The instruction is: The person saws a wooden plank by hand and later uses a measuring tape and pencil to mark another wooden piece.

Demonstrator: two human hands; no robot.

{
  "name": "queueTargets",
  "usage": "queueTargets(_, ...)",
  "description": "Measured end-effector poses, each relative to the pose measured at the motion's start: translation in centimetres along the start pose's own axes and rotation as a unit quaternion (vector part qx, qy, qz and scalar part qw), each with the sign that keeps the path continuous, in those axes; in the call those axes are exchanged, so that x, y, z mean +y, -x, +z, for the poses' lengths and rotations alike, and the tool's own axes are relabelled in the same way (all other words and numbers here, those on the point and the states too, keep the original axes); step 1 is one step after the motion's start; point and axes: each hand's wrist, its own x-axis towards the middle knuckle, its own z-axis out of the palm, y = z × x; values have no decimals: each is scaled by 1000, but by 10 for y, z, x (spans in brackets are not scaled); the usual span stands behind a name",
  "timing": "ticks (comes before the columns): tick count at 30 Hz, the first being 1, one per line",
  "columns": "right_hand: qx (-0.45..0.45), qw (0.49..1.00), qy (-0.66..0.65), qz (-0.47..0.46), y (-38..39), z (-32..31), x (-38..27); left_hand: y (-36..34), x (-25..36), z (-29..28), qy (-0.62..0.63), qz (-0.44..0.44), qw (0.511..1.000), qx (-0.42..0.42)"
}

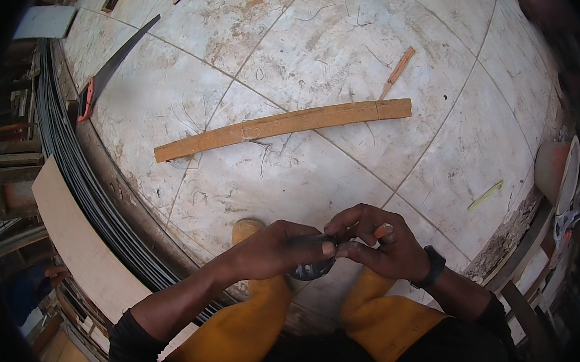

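Observation:
My left hand (275,250) is closed around a dark, shiny rounded object (312,269) between my knees, its kind mostly hidden by the fingers. Close against it, my right hand (382,245) pinches thumb and forefinger at the object's edge. A short orange-brown stick (383,230), seen nearly end-on, is tucked between the fingers of that hand. Beyond both hands a long wooden plank (286,123) lies across the tiled floor, with a thin loop of wire or string on it. Next to its right end is a small wooden stick (398,72).
A handsaw (117,62) with a red and black handle lies at the far left, beside a bundle of long dark rods (76,145). A pale board (85,239) rests over there too. To the right stands a bucket (558,169). Thin wire bits litter the tiles (363,169).

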Motion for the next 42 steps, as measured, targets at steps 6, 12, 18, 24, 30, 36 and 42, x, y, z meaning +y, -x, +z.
queueTargets(6, 33, 995, -79, 52, 5, -12, 27, -28, -6, -1, 106, -13, 994, -20)
queueTargets(12, 72, 993, -47, 77, 3, -26, 36, -37, -20, -25, 113, -14, 993, 42)
queueTargets(18, 304, 925, -190, 128, -28, -69, 42, -6, -3, -84, -84, -86, 973, 199)
queueTargets(24, 354, 916, -176, 68, -54, -74, 43, 7, 6, -110, -313, -97, 901, 283)
queueTargets(30, 387, 920, 0, 60, -51, -87, 50, 19, -1, -123, -262, -135, 923, 246)
queueTargets(36, 314, 911, 261, -52, -56, -129, 43, 18, 2, -143, -279, -124, 922, 238)
queueTargets(42, 265, 906, 324, -60, -64, -141, 48, 2, 20, -150, -281, -117, 924, 233)
